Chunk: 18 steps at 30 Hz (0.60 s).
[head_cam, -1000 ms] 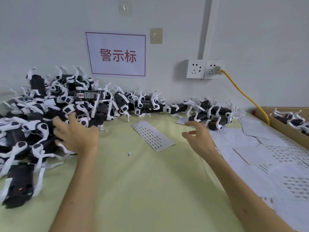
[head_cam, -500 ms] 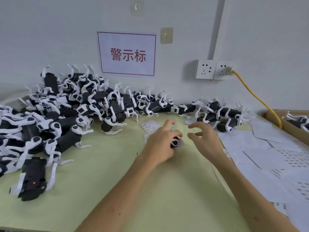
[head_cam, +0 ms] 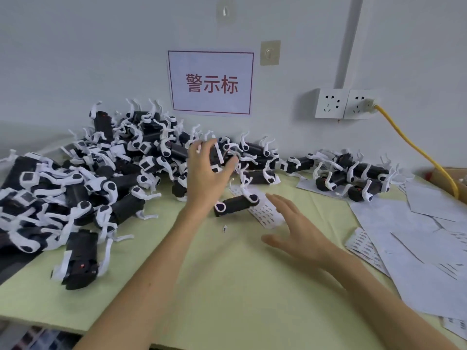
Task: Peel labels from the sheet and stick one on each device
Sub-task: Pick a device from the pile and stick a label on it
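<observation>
A big heap of black devices with white clips (head_cam: 101, 178) covers the left and back of the green table. One device (head_cam: 236, 204) lies alone on the near end of a label sheet (head_cam: 267, 215). My left hand (head_cam: 206, 175) is raised over the back row of devices, fingers and thumb spread, with one black device just behind it; I see no firm grip. My right hand (head_cam: 300, 231) hovers flat and open beside the sheet's right end, holding nothing. A single small label (head_cam: 224, 228) lies loose on the table.
A second cluster of devices (head_cam: 353, 178) lies at the back right. Loose white backing sheets (head_cam: 417, 236) cover the right side. A cardboard box (head_cam: 454, 178) stands far right, with a yellow cable (head_cam: 417, 152) running to the wall sockets (head_cam: 343, 103).
My left hand let go of the device it carried, which now lies on the label sheet, and rose toward the back row. My right hand dropped lower and flattened.
</observation>
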Each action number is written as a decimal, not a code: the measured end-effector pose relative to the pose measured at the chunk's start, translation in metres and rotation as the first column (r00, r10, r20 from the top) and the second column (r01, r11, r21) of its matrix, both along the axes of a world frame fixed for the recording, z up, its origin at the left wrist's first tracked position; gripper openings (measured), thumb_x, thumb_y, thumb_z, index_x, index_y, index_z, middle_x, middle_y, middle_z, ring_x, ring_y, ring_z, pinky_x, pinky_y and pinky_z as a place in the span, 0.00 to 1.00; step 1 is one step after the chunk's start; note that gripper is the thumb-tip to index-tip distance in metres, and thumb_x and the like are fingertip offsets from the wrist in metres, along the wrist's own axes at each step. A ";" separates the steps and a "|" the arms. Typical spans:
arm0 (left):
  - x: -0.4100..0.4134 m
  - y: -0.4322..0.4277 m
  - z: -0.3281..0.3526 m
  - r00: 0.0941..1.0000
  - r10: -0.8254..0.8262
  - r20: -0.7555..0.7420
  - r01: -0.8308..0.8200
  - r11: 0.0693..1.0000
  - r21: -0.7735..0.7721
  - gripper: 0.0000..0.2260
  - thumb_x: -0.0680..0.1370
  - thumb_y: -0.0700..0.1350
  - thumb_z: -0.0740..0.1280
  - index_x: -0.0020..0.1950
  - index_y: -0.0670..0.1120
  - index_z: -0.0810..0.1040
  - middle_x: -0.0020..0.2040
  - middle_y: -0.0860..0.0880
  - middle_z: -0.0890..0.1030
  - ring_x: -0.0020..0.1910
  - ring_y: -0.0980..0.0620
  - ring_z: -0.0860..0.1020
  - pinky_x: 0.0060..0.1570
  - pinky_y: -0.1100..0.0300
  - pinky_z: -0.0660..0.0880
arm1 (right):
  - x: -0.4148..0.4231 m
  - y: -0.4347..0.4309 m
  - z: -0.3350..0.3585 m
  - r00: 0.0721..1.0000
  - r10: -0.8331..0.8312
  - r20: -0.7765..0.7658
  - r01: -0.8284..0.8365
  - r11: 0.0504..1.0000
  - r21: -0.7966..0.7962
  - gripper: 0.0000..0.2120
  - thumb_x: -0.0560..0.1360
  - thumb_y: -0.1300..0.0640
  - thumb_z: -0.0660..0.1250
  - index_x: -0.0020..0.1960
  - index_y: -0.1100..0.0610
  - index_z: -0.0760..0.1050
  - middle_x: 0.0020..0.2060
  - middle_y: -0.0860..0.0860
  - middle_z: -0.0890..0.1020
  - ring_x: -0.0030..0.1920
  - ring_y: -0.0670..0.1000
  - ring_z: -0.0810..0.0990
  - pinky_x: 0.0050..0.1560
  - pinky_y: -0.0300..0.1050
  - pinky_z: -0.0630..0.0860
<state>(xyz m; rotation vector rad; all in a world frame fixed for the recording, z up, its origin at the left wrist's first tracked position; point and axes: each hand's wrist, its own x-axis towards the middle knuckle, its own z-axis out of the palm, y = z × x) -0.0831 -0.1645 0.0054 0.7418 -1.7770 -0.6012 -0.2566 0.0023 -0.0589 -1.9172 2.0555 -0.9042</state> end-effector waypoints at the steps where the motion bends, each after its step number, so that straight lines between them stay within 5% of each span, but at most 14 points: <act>1: 0.015 -0.018 0.014 0.983 0.179 0.043 -0.177 0.983 -0.058 0.29 0.75 0.61 0.72 0.72 0.51 0.73 0.75 0.45 0.66 0.75 0.46 0.66 0.72 0.46 0.68 | 0.002 0.000 -0.002 1.000 -0.001 -0.026 0.001 1.000 0.013 0.45 0.73 0.39 0.72 0.80 0.35 0.48 0.80 0.37 0.51 0.76 0.48 0.66 0.74 0.48 0.65; 4: 0.083 -0.088 0.055 0.746 0.531 0.401 -0.538 0.836 -0.106 0.41 0.71 0.75 0.67 0.78 0.53 0.68 0.81 0.40 0.59 0.80 0.35 0.56 0.75 0.28 0.53 | 0.009 0.002 -0.007 0.998 -0.027 -0.062 0.026 1.000 -0.013 0.49 0.67 0.31 0.69 0.77 0.27 0.40 0.80 0.32 0.45 0.73 0.49 0.71 0.66 0.46 0.68; 6: 0.138 -0.128 0.063 0.648 0.432 0.627 -0.591 0.805 0.056 0.50 0.66 0.82 0.60 0.81 0.54 0.63 0.83 0.40 0.55 0.81 0.33 0.53 0.75 0.28 0.49 | 0.012 -0.001 -0.006 0.995 -0.052 -0.080 0.048 0.998 -0.051 0.52 0.68 0.32 0.72 0.76 0.26 0.36 0.80 0.32 0.42 0.68 0.50 0.76 0.60 0.43 0.69; 9: 0.180 -0.146 0.046 0.529 0.194 0.826 -0.504 0.855 0.121 0.52 0.63 0.86 0.53 0.76 0.55 0.72 0.79 0.44 0.68 0.78 0.37 0.64 0.76 0.37 0.59 | 0.015 -0.011 0.000 0.991 -0.070 -0.111 0.060 0.994 -0.094 0.54 0.70 0.35 0.74 0.77 0.28 0.34 0.81 0.35 0.42 0.61 0.55 0.80 0.55 0.46 0.71; 12: 0.155 -0.133 0.040 0.574 0.130 0.808 -0.400 0.906 0.138 0.52 0.58 0.88 0.45 0.62 0.56 0.82 0.70 0.45 0.77 0.69 0.39 0.73 0.66 0.43 0.67 | 0.017 -0.014 0.001 0.992 -0.044 -0.115 0.031 0.993 -0.113 0.52 0.71 0.34 0.73 0.77 0.27 0.35 0.81 0.34 0.43 0.64 0.55 0.79 0.58 0.47 0.72; 15: 0.111 -0.105 0.034 0.640 0.046 0.767 -0.313 0.927 0.206 0.44 0.69 0.83 0.48 0.70 0.56 0.78 0.75 0.46 0.73 0.74 0.40 0.69 0.72 0.40 0.62 | 0.021 -0.011 -0.004 0.995 -0.020 -0.102 0.010 0.996 -0.089 0.50 0.72 0.34 0.72 0.75 0.25 0.36 0.80 0.32 0.43 0.70 0.55 0.75 0.62 0.47 0.70; 18: 0.058 -0.070 0.020 0.667 -0.015 0.745 -0.117 0.985 0.124 0.31 0.72 0.79 0.55 0.53 0.57 0.81 0.47 0.55 0.80 0.54 0.49 0.78 0.66 0.46 0.66 | 0.020 -0.012 -0.007 0.996 -0.017 -0.093 0.009 0.997 -0.082 0.49 0.71 0.34 0.72 0.75 0.23 0.37 0.79 0.31 0.44 0.70 0.52 0.74 0.61 0.45 0.68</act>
